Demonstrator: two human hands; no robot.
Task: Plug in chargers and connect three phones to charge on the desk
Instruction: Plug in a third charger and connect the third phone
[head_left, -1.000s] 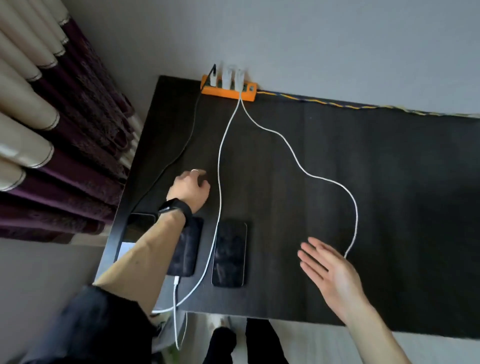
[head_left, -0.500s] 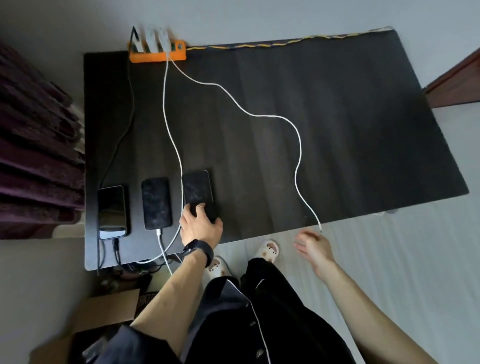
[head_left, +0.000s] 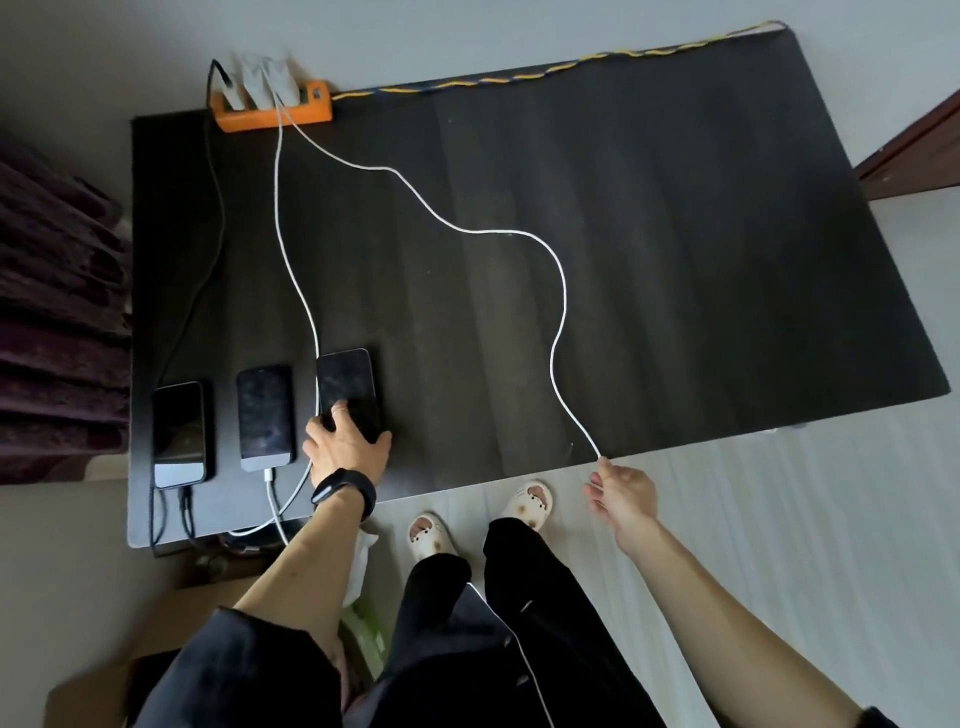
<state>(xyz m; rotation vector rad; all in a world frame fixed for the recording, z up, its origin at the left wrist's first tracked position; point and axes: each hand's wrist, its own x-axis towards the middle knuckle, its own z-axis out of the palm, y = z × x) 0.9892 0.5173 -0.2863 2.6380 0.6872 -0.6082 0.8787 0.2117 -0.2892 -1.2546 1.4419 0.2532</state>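
Observation:
Three dark phones lie side by side at the desk's near left: the left phone (head_left: 179, 431), the middle phone (head_left: 265, 415) and the right phone (head_left: 347, 387). A dark cable runs into the left one and a white cable into the middle one. My left hand (head_left: 347, 449) grips the near end of the right phone, thumb along its right side. At the desk's front edge my right hand (head_left: 621, 493) pinches the free end of a long white cable (head_left: 558, 332). That cable snakes back to the chargers in the orange power strip (head_left: 275, 109).
The dark desk (head_left: 649, 249) stands against a grey wall, with a yellow-and-blue cord (head_left: 519, 78) along its back edge. Purple curtains (head_left: 52, 322) hang at the left. A cardboard box (head_left: 171, 629) sits on the floor by my legs and slippers.
My right hand has reached the loose white cable's end and taken it in its fingers. My left hand stays on the right phone. The camera has shifted slightly.

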